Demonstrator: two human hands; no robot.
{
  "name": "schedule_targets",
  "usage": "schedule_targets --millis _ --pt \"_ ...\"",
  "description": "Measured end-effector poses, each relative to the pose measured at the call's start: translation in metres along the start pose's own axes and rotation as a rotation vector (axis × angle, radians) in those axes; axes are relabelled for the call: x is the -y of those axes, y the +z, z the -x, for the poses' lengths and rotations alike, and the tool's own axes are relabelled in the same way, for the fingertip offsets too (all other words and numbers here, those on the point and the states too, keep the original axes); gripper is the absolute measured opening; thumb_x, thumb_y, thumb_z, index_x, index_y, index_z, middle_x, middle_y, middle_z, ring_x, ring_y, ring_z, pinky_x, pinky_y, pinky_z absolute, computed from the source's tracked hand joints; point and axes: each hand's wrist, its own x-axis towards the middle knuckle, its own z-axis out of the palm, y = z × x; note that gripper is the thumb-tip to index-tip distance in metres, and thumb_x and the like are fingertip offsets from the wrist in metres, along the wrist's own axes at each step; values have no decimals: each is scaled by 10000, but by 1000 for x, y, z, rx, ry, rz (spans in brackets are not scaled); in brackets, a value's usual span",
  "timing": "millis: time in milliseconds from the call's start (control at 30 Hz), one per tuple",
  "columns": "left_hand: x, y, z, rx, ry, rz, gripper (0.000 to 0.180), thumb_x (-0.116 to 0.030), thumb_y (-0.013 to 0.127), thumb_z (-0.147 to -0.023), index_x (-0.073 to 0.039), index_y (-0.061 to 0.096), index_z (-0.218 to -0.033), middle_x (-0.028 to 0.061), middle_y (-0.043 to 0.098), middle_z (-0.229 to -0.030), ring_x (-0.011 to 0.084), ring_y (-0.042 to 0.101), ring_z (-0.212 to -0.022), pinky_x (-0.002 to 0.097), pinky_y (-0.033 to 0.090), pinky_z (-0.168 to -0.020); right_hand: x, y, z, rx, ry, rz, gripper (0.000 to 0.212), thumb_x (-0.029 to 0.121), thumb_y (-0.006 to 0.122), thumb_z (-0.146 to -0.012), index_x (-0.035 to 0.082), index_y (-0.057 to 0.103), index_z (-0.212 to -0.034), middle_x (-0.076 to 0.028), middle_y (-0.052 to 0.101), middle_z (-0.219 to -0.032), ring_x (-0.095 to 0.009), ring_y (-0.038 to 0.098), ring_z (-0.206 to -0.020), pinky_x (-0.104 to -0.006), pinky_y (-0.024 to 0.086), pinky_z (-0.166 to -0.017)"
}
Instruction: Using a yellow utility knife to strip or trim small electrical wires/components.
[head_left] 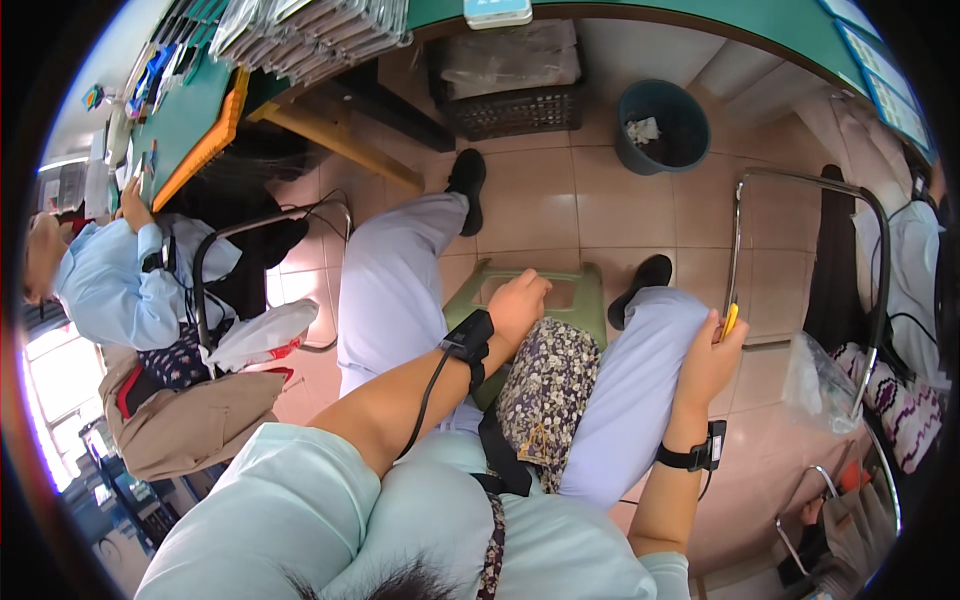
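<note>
My left hand is between my knees, in front of a green plastic stool. Its fingers are curled together, and anything inside them is hidden. My right hand is beside my right knee, closed around a slim yellow-handled tool. Only the yellow end of that tool sticks out, so its exact kind does not show. A flower-patterned cloth pouch hangs at my waist over my lap. Each of my wrists wears a black strapped device with a cable.
Ahead is a green-topped table with a black crate and a dark bin below. Stacked clear trays stand at the upper left. Metal-framed chairs flank me; one person sits left, another right.
</note>
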Motion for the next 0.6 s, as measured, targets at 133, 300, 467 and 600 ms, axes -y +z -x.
schedule_targets --millis 133,300,467,600 --pt "7 2 1 -16 31 26 110 -34 532 -778 -59 588 -870 130 537 -843 331 559 -775 403 461 -674 6 0 2 -22 35 -38 228 228 523 -889 24 439 -831 -81 480 -668 -208 479 -593 -332 388 -555" --pt "-6 2 -1 34 -60 -62 156 -77 541 -765 -123 610 -897 97 541 -863 326 564 -773 407 464 -669 -4 -8 -1 -55 16 23 218 239 542 -870 36 463 -865 -94 474 -656 -253 490 -584 -370 384 -538" --pt "2 7 2 -15 -28 -64 116 -112 557 -766 -116 612 -867 110 546 -856 349 551 -734 437 449 -639 -11 1 -2 -60 17 34 220 236 571 -834 42 468 -843 -131 520 -640 -331 543 -611 -417 399 -541" --pt "5 5 5 -4 -3 -90 82 -116 562 -783 -112 611 -849 128 532 -822 355 554 -724 445 449 -621 -10 -1 1 -62 9 7 217 234 577 -829 46 469 -833 -117 518 -612 -326 533 -571 -421 398 -520"
